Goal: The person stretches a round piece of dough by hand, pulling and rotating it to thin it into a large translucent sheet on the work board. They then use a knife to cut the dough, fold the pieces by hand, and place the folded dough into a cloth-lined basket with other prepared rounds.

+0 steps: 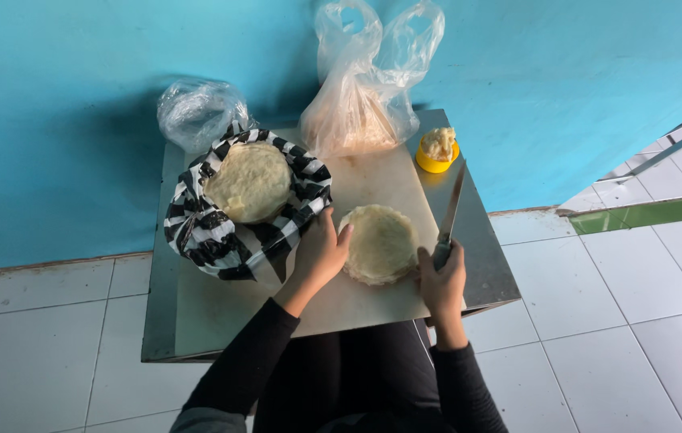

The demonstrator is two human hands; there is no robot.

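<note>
Turquoise wall, white floor tiles, steel bench with a pale cutting board.
Left hand cups the flat dough stack at nine o'clock; right hand grips a knife at three o'clock, blade up. Steady the stack firmly, fingertips clear.

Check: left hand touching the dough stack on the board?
Touching. The head view shows the left hand with fingers against the left edge of the dough stack, no gap between them.
</note>
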